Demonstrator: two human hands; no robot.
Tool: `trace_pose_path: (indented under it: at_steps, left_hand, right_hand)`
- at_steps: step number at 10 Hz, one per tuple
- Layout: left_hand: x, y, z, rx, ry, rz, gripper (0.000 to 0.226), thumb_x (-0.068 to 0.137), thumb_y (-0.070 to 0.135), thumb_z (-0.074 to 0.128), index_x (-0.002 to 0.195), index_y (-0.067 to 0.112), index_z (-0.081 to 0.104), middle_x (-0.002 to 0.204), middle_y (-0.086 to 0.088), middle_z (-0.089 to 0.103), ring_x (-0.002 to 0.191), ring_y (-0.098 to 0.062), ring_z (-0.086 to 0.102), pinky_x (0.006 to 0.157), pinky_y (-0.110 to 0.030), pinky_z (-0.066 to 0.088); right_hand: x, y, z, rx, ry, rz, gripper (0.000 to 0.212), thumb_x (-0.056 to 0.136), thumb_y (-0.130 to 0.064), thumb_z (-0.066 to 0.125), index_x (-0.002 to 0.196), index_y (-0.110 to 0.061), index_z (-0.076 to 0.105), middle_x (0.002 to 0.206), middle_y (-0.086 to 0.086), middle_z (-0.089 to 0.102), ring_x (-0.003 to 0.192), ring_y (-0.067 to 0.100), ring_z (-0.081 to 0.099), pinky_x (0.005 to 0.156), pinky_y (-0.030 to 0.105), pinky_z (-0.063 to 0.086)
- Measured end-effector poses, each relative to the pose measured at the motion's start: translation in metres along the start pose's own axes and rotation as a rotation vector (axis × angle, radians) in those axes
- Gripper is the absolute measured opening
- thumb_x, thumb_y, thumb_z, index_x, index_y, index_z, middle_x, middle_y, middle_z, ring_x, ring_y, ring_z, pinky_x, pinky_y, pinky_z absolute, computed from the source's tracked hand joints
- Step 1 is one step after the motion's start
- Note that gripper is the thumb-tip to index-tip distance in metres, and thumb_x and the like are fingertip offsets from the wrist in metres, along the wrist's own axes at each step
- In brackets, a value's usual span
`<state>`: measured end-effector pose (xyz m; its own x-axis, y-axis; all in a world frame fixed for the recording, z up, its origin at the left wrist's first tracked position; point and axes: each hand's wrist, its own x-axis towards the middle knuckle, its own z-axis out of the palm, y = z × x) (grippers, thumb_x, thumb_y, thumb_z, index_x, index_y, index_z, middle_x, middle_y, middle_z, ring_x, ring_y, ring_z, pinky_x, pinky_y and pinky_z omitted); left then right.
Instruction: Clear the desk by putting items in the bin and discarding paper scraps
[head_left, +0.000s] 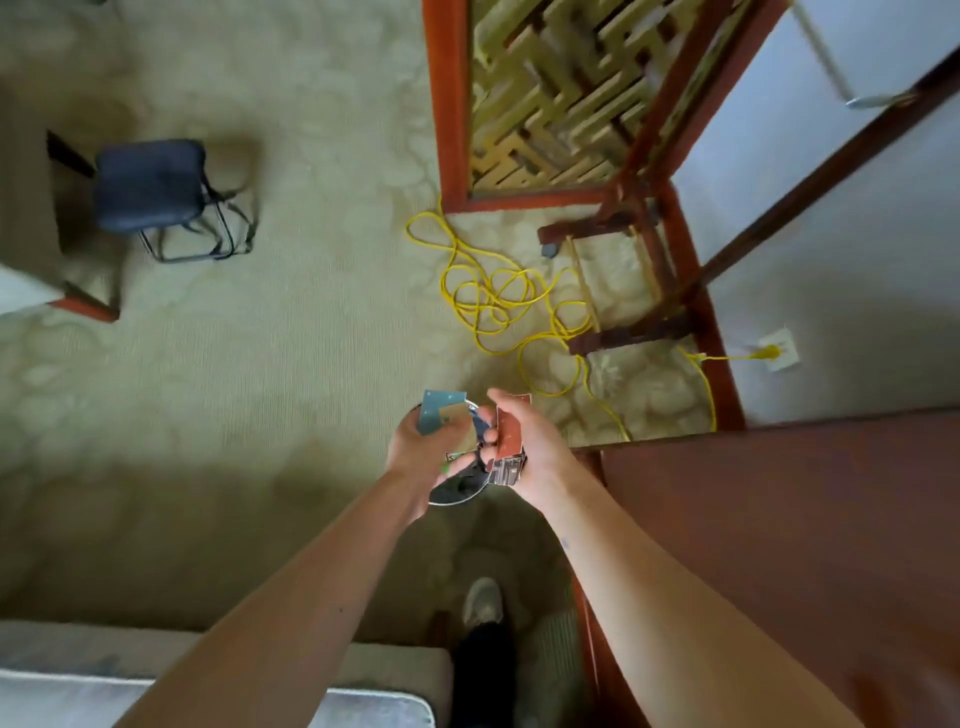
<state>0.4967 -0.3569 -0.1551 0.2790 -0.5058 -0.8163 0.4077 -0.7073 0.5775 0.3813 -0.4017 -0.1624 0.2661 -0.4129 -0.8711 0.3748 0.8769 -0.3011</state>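
Observation:
Both my hands are held out over a round metal-rimmed bin (451, 500) on the carpet, left of the desk. My left hand (422, 452) pinches a grey-blue piece of paper (435, 413) that sticks up from its fingers. My right hand (527, 444) grips a bundle of printed paper scraps (508, 441), with a red-brown piece on top and a patterned piece below. The hands hide most of the bin's opening; some scraps show inside it.
The brown wooden desk (779, 519) fills the lower right. A yellow cable (493, 296) lies coiled on the carpet beyond the bin. A blue stool (150, 184) stands far left. A wooden lattice screen (545, 104) rises behind. My shoe (483, 603) is below the bin.

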Motion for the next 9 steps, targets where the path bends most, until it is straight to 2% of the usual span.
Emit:
trace_pose_path:
  at_steps: [1,2,4,5,6,7,8,9]
  left_hand:
    - [0.049,-0.027,-0.002,-0.059,0.079,-0.106,0.013,0.087,0.007,0.068,0.098,0.012,0.065,0.09,-0.005,0.067,0.083,-0.02,0.066,0.078,-0.034,0.059]
    - [0.1,-0.062,-0.011,-0.106,0.133,-0.21,0.02,0.086,0.005,0.069,0.103,0.013,0.063,0.097,-0.007,0.064,0.09,-0.024,0.066,0.082,-0.039,0.058]
    - [0.189,-0.122,-0.031,-0.123,0.205,-0.307,0.028,0.087,0.005,0.067,0.114,0.009,0.063,0.107,-0.011,0.064,0.096,-0.028,0.066,0.081,-0.04,0.059]
    - [0.222,-0.142,-0.037,-0.131,0.221,-0.331,0.013,0.089,0.004,0.064,0.098,0.014,0.065,0.102,-0.011,0.065,0.095,-0.029,0.066,0.083,-0.042,0.058]
    - [0.248,-0.157,-0.039,-0.132,0.218,-0.352,0.013,0.091,0.007,0.061,0.087,0.019,0.064,0.102,-0.012,0.067,0.091,-0.029,0.066,0.085,-0.043,0.057]
    - [0.264,-0.166,-0.04,-0.126,0.171,-0.394,0.017,0.09,0.029,0.064,0.104,0.019,0.068,0.112,-0.01,0.069,0.099,-0.026,0.065,0.092,-0.045,0.053]
    - [0.269,-0.173,-0.042,-0.122,0.088,-0.445,0.05,0.094,0.056,0.046,0.134,0.027,0.053,0.14,0.004,0.052,0.13,-0.022,0.047,0.107,-0.048,0.037]
    - [0.262,-0.17,-0.039,-0.188,0.123,-0.436,0.051,0.098,0.055,0.038,0.14,0.027,0.047,0.141,0.003,0.048,0.124,-0.017,0.045,0.1,-0.039,0.038]
  right_hand:
    - [0.065,0.019,-0.015,-0.019,0.075,0.036,0.012,0.093,-0.02,0.058,0.087,-0.01,0.057,0.062,-0.001,0.055,0.039,0.008,0.043,0.035,0.017,0.032]
    - [0.122,0.043,-0.032,-0.005,0.105,0.075,0.017,0.095,-0.02,0.054,0.08,-0.011,0.057,0.064,-0.001,0.051,0.042,0.008,0.043,0.037,0.018,0.031]
    - [0.22,0.088,-0.055,0.038,0.21,0.102,0.011,0.096,-0.018,0.055,0.087,-0.015,0.06,0.068,-0.001,0.054,0.051,0.009,0.047,0.044,0.021,0.035]
    - [0.254,0.101,-0.063,-0.017,0.273,0.133,0.012,0.097,-0.016,0.053,0.09,-0.017,0.063,0.071,-0.001,0.057,0.058,0.011,0.05,0.054,0.023,0.04]
    - [0.278,0.113,-0.069,-0.038,0.325,0.16,0.009,0.095,-0.017,0.055,0.098,-0.017,0.064,0.08,0.001,0.061,0.066,0.013,0.057,0.06,0.027,0.049]
    - [0.291,0.12,-0.071,0.008,0.241,0.19,0.023,0.09,-0.025,0.058,0.105,-0.01,0.068,0.093,0.008,0.069,0.093,0.024,0.066,0.092,0.042,0.052]
    - [0.286,0.116,-0.068,0.044,0.2,0.208,0.028,0.091,-0.038,0.055,0.106,-0.017,0.063,0.103,0.006,0.065,0.113,0.027,0.056,0.111,0.053,0.032]
    - [0.266,0.103,-0.062,-0.031,0.36,0.224,0.033,0.094,-0.045,0.052,0.119,-0.023,0.053,0.127,0.005,0.051,0.128,0.026,0.041,0.112,0.056,0.023]
